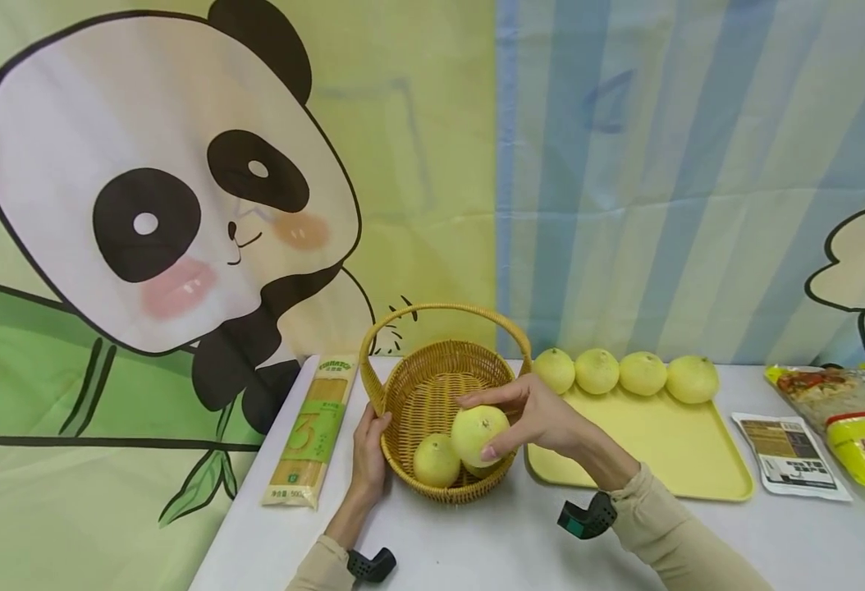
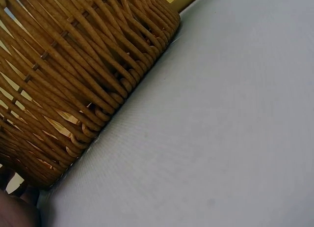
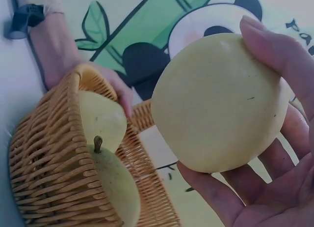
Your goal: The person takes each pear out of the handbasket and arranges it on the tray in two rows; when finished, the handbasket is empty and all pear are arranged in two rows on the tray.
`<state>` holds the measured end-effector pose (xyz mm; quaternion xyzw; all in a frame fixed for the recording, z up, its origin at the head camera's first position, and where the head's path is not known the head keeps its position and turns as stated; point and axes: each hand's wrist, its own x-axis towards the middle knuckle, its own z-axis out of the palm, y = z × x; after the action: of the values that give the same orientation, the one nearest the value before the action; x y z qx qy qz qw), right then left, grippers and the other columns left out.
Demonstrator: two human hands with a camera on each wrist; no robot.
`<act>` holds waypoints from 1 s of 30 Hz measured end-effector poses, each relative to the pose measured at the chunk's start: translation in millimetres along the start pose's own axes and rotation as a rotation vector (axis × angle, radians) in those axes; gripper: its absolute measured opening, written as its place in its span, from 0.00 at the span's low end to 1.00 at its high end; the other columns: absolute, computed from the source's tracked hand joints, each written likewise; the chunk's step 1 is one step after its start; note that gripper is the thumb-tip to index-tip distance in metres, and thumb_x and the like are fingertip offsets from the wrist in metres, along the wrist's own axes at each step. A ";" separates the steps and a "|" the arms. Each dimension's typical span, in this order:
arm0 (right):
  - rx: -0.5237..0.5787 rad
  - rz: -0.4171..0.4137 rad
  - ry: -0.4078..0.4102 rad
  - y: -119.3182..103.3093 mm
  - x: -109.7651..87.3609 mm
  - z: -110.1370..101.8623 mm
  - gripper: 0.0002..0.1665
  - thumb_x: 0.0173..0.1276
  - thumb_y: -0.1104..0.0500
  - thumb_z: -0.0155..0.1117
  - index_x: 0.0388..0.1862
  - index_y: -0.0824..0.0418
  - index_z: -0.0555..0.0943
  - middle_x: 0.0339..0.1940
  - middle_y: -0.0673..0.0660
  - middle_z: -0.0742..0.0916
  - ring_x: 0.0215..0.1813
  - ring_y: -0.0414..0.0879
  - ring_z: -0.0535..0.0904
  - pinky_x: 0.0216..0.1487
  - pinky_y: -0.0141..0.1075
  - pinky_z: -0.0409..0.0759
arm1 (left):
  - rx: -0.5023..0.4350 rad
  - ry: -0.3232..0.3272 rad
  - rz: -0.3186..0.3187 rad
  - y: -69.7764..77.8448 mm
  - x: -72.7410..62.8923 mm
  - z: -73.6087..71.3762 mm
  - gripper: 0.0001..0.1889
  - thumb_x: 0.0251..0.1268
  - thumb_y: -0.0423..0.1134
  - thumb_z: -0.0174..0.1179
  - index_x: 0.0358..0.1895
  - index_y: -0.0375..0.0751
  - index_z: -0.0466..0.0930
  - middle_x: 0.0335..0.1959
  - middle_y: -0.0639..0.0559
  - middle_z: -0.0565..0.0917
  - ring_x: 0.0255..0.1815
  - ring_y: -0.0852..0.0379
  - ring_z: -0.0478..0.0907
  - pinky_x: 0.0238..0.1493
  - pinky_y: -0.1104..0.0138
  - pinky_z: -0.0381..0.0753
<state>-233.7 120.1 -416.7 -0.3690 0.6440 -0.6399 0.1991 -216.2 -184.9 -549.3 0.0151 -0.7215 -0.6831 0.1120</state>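
My right hand pinches a round, pale yellow-green pear between thumb and fingers, over the front right of the wicker basket. In the right wrist view this pear stands apart from two other pears in the basket, one with a brown stem. From the head, one lower pear shows well, and the other is mostly hidden under the held one. My left hand grips the basket's left side, thumb at the rim. The basket's woven wall fills the upper left of the left wrist view.
Several more pears line the back edge of a yellow tray right of the basket. A pack of noodles lies to the left. Far right are a white-and-brown pouch and a yellow food bag. A printed curtain hangs behind.
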 end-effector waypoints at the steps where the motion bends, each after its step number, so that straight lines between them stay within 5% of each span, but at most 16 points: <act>1: 0.004 -0.008 0.003 -2.2 -3.9 0.2 0.35 0.55 0.68 0.83 0.63 0.71 0.84 0.67 0.68 0.85 0.72 0.40 0.80 0.61 0.37 0.85 | -0.001 -0.002 0.000 0.0 0.3 -0.5 0.28 0.82 0.46 0.44 0.82 0.58 0.64 0.80 0.51 0.72 0.81 0.50 0.67 0.72 0.75 0.65; 8: -0.097 -0.050 0.118 -17.1 -31.0 -6.9 0.34 0.54 0.68 0.84 0.62 0.68 0.86 0.66 0.58 0.88 0.69 0.42 0.83 0.58 0.38 0.87 | -0.004 -0.001 -0.003 1.9 0.5 0.5 0.29 0.82 0.46 0.44 0.83 0.57 0.63 0.80 0.50 0.71 0.82 0.51 0.66 0.72 0.76 0.64; 15: -0.189 -0.029 0.324 -14.3 -55.0 -30.6 0.38 0.51 0.70 0.85 0.64 0.71 0.84 0.62 0.54 0.90 0.64 0.38 0.85 0.54 0.36 0.88 | -0.004 0.002 -0.007 2.7 -1.5 -0.5 0.28 0.83 0.46 0.44 0.82 0.55 0.65 0.78 0.48 0.73 0.80 0.50 0.68 0.71 0.76 0.66; 21: -0.259 0.061 0.516 9.3 -68.8 -57.1 0.36 0.52 0.64 0.87 0.62 0.67 0.87 0.59 0.55 0.91 0.63 0.31 0.83 0.56 0.30 0.85 | 0.000 0.006 -0.015 1.8 -1.2 -0.9 0.28 0.82 0.46 0.44 0.82 0.55 0.64 0.79 0.49 0.72 0.81 0.50 0.67 0.71 0.77 0.65; 30: -0.287 0.154 0.629 60.1 -72.6 -80.6 0.32 0.52 0.58 0.89 0.57 0.63 0.90 0.55 0.51 0.93 0.61 0.28 0.83 0.60 0.23 0.80 | -0.003 0.003 0.002 1.5 -2.3 1.0 0.28 0.83 0.45 0.43 0.82 0.57 0.64 0.79 0.50 0.72 0.80 0.51 0.67 0.69 0.79 0.66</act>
<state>-258.6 222.2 -482.6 -0.1285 0.7832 -0.6082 -0.0150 -214.0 -183.4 -548.2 0.0151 -0.7202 -0.6842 0.1137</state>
